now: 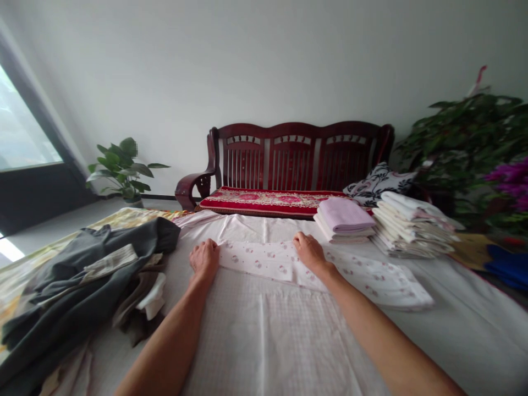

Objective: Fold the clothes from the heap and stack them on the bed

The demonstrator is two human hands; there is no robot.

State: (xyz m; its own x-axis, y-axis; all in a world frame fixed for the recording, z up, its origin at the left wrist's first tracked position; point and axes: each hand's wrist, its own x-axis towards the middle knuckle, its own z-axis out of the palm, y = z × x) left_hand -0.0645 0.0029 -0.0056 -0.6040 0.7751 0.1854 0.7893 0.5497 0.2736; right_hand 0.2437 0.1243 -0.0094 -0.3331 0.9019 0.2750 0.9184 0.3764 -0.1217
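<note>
A white printed cloth (256,263) with small reddish figures lies stretched across the pale checked sheet in front of me. Its left part forms a narrow folded strip, and a wider part spreads out to the right, past my right forearm. At the strip's left end, my left hand (205,257) is closed on the cloth's edge. My right hand (309,251) pinches the cloth near its upper edge, around the middle of its length. The fingertips of both hands are partly hidden. Whether the cloth is a garment, I cannot tell.
Dark grey clothes (99,280) lie heaped on the left. Behind the cloth on the right stand a lilac folded stack (345,214) and a taller pile of pale folded cloths (412,228). A dark red wooden bench (289,165) stands beyond, with potted plants (124,165) at the sides.
</note>
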